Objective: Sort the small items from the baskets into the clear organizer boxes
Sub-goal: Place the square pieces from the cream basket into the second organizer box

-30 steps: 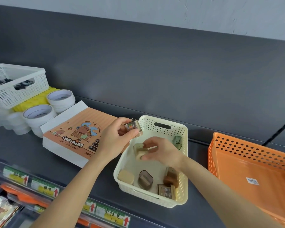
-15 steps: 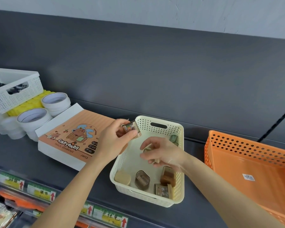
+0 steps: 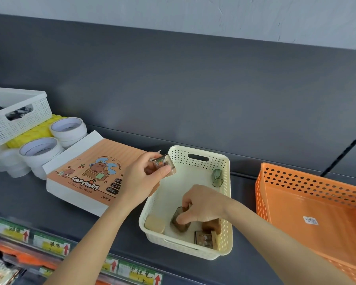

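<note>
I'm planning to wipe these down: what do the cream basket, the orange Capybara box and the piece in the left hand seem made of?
Cream basket: moulded plastic, matte, going by its perforated walls and cut-out handle. Capybara box: printed cardboard, smooth, with white folded edges. Sharpener pinched in the left hand: probably clear glossy plastic; its casing looks see-through and catches light.

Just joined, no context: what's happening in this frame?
A person is picking small sharpeners out of the cream basket. The left hand pinches a printed sharpener above the basket's left rim. The right hand is down inside, gripping a dark sharpener near the front. A beige piece, a brown piece and a green piece lie loose in the basket. No clear organizer box is in view.
</note>
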{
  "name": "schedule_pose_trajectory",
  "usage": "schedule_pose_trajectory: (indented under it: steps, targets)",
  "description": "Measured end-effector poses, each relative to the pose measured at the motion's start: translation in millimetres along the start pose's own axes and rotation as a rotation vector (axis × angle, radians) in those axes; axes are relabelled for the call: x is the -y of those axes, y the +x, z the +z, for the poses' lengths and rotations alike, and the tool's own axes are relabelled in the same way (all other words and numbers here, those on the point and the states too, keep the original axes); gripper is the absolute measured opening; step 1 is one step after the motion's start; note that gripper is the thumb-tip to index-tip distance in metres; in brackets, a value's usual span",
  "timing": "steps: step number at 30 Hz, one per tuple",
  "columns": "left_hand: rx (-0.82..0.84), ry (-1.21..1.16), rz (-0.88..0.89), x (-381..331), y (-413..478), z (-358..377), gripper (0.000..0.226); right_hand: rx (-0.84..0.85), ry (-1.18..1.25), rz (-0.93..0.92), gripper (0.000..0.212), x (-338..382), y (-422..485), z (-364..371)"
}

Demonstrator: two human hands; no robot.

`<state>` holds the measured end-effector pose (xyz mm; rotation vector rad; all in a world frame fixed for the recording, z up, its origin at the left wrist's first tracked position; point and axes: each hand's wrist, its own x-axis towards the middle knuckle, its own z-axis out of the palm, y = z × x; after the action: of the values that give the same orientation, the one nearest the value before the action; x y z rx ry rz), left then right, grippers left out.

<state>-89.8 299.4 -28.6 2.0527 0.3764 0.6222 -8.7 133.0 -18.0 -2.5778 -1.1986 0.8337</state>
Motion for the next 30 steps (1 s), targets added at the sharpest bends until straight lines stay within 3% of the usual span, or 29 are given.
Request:
schedule_pose_trajectory:
  steps: [3,11,16,23,30]
  targets:
    - [0.011,-0.036,-0.002,-1,0,0,0.036,-0.092,0.218,0.063,0.035,-2,0,-7]
    - [-0.051,-0.059,-0.028,-5,4,1,0.026,-0.214,1.238,0.144,0.019,-15,-15,-26]
    - [-0.042,-0.108,-0.041,-17,8,8,0.021,-0.355,1.7,0.204,0.021,-13,-28,-29]
    - [0.064,-0.398,-0.146,-32,10,27,0.018,-0.565,2.033,0.106,0.044,-11,-49,-20]
    - [0.244,-0.575,-0.228,-56,4,70,0.018,-0.795,2.1,0.091,0.045,-14,-83,2]
